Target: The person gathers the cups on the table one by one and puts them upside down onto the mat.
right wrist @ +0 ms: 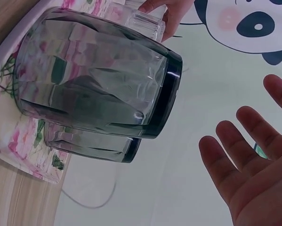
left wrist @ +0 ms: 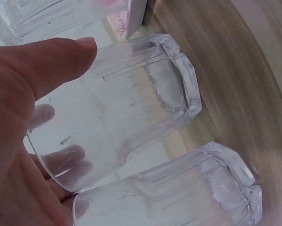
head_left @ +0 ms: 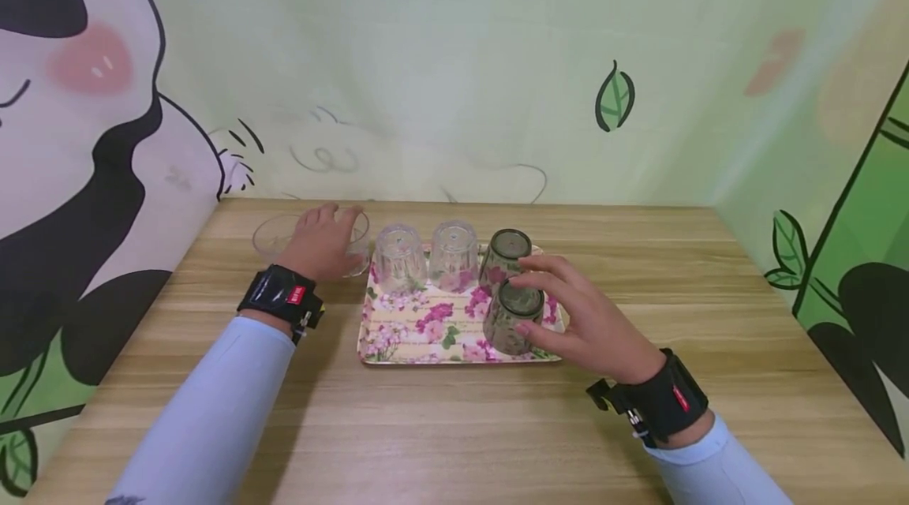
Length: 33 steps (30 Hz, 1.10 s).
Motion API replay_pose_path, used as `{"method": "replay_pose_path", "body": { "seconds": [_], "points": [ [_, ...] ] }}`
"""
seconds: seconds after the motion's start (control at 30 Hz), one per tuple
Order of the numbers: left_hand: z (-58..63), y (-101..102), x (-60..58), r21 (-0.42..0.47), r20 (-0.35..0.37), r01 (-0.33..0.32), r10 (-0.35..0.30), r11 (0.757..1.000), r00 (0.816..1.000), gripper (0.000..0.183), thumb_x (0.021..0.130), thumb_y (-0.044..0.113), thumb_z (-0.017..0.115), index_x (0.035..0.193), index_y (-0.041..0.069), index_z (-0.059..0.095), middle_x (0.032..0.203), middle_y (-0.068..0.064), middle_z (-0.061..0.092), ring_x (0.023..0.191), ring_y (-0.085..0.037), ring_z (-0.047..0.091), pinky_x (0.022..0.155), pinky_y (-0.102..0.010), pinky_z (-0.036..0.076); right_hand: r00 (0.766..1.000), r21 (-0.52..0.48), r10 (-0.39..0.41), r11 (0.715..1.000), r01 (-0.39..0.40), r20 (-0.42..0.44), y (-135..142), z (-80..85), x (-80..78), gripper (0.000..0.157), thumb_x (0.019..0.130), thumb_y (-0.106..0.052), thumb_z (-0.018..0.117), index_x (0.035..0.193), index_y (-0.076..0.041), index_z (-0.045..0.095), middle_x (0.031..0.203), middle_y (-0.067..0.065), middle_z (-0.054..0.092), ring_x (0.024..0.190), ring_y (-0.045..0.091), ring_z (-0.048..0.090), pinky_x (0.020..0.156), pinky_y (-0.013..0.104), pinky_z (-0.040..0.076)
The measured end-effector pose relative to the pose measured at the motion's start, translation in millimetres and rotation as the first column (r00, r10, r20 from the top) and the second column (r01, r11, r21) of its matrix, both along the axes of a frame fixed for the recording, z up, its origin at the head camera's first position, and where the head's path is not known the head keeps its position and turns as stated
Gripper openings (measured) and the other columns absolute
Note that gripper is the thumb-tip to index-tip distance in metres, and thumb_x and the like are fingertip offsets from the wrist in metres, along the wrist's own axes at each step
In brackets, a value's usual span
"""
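My left hand [head_left: 319, 245] curves round an upright clear glass [left wrist: 141, 89] left of the tray, thumb on the near side and fingers seen through it. A second clear glass [left wrist: 178, 193] stands beside it. My right hand [head_left: 585, 319] is spread beside the nearer dark glass [head_left: 513, 323], with a gap between fingers and glass in the right wrist view. That glass is upside down on the floral tray [head_left: 405, 339]. Behind it sits another upturned dark glass [head_left: 506, 252]. Two upturned clear glasses [head_left: 400, 256] stand along the tray's back left.
The wooden table [head_left: 426, 426] reaches back to a green printed backdrop [head_left: 454, 79]. A panda picture [head_left: 99, 134] covers the left side. Printed leaves and dark shapes mark the right wall [head_left: 852, 268].
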<state>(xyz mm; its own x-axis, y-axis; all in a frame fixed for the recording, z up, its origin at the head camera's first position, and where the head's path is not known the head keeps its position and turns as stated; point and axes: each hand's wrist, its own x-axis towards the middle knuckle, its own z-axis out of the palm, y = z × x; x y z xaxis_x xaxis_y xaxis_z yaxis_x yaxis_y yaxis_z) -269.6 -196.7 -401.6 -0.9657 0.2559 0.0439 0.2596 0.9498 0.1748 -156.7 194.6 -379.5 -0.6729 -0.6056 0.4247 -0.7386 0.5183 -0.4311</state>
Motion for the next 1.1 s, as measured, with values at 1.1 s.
{"method": "replay_pose_path", "body": {
  "seconds": [1.1],
  "points": [
    [0.0,-0.5,6.4,-0.012,-0.093,0.056,-0.057,0.998,0.994,0.094,0.069,0.024,0.09,0.149,0.007,0.042,0.145,-0.032,0.045,0.132,-0.053,0.041,0.111,-0.066,0.045,1.0,0.025,-0.022,0.999,0.022,0.008,-1.5,-1.0,-0.3,0.052,0.087,-0.022,0.078,0.135,-0.015,0.058,0.148,0.017,0.05,0.137,0.035,0.047,0.105,0.063,0.052]
  ]
}}
